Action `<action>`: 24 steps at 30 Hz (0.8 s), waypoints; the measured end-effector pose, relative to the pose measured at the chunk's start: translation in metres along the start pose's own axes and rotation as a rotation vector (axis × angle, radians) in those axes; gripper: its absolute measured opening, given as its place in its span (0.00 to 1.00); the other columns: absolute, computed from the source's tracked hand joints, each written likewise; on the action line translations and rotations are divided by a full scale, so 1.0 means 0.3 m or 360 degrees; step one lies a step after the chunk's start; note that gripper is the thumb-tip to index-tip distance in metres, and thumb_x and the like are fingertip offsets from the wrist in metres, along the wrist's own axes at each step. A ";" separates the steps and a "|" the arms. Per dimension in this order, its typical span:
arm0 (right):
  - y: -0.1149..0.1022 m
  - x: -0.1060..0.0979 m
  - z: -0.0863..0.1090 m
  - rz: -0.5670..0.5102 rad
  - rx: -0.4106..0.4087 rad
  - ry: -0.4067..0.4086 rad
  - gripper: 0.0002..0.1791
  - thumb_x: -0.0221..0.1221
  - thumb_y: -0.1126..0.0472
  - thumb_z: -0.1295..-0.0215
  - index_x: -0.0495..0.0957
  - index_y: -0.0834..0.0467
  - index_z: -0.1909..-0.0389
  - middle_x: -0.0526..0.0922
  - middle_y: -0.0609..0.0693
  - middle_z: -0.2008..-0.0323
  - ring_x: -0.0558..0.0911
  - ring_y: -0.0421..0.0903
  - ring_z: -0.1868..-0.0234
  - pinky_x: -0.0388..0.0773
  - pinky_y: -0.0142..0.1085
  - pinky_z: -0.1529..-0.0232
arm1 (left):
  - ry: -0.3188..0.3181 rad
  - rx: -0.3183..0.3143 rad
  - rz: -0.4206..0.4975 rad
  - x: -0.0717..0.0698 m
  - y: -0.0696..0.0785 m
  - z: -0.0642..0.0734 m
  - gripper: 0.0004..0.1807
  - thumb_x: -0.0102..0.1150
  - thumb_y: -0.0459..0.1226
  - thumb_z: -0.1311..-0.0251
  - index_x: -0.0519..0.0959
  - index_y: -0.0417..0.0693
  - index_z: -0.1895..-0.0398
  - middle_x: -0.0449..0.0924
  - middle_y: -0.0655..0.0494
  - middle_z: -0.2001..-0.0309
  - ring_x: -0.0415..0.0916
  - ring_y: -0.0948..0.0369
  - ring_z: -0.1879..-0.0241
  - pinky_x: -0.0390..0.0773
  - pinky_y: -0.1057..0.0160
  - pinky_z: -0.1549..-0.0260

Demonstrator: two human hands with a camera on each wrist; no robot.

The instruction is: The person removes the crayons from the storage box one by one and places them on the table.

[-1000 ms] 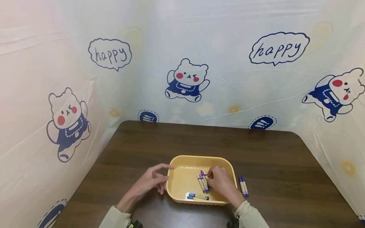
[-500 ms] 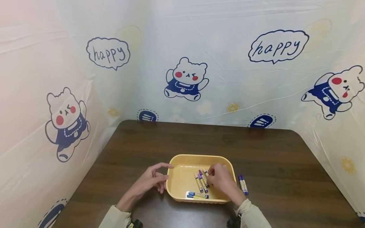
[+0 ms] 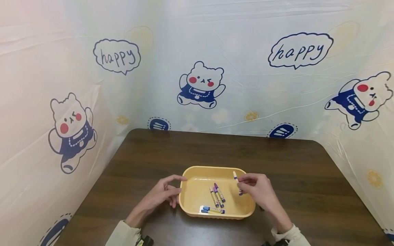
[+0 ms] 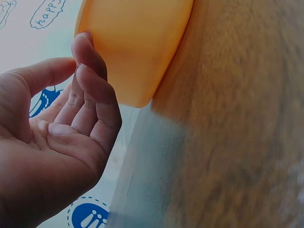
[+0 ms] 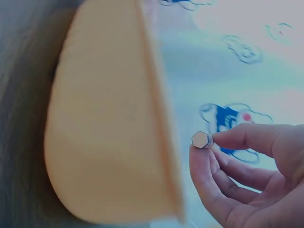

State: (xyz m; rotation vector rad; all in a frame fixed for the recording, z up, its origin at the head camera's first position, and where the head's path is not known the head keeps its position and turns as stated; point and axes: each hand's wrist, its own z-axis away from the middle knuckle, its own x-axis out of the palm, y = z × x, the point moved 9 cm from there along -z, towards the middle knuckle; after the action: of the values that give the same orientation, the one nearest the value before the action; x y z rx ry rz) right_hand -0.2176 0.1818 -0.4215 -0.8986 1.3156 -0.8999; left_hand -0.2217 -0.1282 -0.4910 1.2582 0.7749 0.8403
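A yellow plastic tray (image 3: pixel 197 194) sits near the middle of the table, with my left hand (image 3: pixel 163 193) at its left end. One fingertip reaches over the rim and another touches the outer wall; the fingers (image 4: pixel 102 107) look relaxed in the left wrist view. My right hand (image 3: pixel 257 188) pinches a pale-tipped crayon (image 3: pixel 236 179) above the tray's right side. The crayon's flat hexagonal end (image 5: pixel 200 139) faces the right wrist camera. Inside the tray lie two purple crayons (image 3: pixel 219 193), a peach crayon (image 3: pixel 214 197) and blue crayons (image 3: pixel 213 210).
The dark wooden table (image 3: pixel 147 153) extends around the tray. A patterned curtain (image 3: pixel 240 85) hangs around its back and sides. Right of the tray, my right hand and wrist mostly hide what lies there; only a small dark end (image 3: pixel 261 208) shows.
My right hand has lifted the pale-tipped crayon from beside the others and moved right and up with it. It now hides the purple crayons outside the tray. My left hand stays put.
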 end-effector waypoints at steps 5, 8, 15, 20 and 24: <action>0.020 -0.118 0.039 -0.0114 -0.0019 0.0059 0.14 0.67 0.68 0.40 0.82 0.72 0.56 0.86 0.61 0.64 0.86 0.44 0.69 0.84 0.36 0.65 | 0.0002 -0.0012 -0.0014 -0.001 -0.004 0.000 0.24 0.56 0.35 0.30 0.68 0.41 0.32 0.81 0.44 0.77 0.78 0.58 0.82 0.78 0.65 0.79; 0.061 -0.182 0.048 -0.0068 0.0004 0.0107 0.14 0.67 0.67 0.39 0.82 0.72 0.56 0.87 0.60 0.64 0.86 0.42 0.68 0.84 0.36 0.64 | 0.0003 -0.0007 -0.0019 -0.002 -0.003 -0.001 0.24 0.56 0.35 0.29 0.68 0.41 0.32 0.81 0.45 0.77 0.77 0.58 0.82 0.78 0.65 0.79; 0.202 -0.248 0.047 0.0308 0.0140 0.0113 0.09 0.65 0.66 0.38 0.83 0.68 0.60 0.87 0.55 0.67 0.86 0.45 0.73 0.84 0.37 0.68 | 0.0012 -0.0020 -0.0032 -0.007 -0.005 -0.002 0.24 0.56 0.35 0.30 0.68 0.42 0.32 0.81 0.46 0.77 0.78 0.58 0.81 0.78 0.66 0.79; 0.269 -0.250 0.043 0.0490 0.0173 0.0102 0.04 0.65 0.68 0.41 0.83 0.66 0.67 0.85 0.52 0.73 0.84 0.44 0.76 0.81 0.34 0.75 | 0.0014 -0.0029 -0.0032 -0.008 -0.008 -0.003 0.24 0.56 0.35 0.30 0.68 0.42 0.32 0.81 0.46 0.77 0.78 0.58 0.81 0.78 0.65 0.78; 0.291 -0.244 0.037 0.0608 0.0191 0.0104 0.02 0.65 0.68 0.43 0.83 0.63 0.71 0.83 0.49 0.77 0.82 0.42 0.78 0.77 0.32 0.78 | 0.0012 -0.0026 -0.0028 -0.006 -0.006 -0.005 0.24 0.56 0.35 0.30 0.68 0.42 0.32 0.81 0.46 0.77 0.78 0.58 0.81 0.78 0.65 0.78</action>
State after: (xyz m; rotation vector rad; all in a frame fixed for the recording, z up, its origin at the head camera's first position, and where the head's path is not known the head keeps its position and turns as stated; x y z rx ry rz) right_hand -0.2070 0.2837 -0.4726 -0.5043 1.4129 -0.7031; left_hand -0.2236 -0.1291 -0.4931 1.2330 0.7829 0.8363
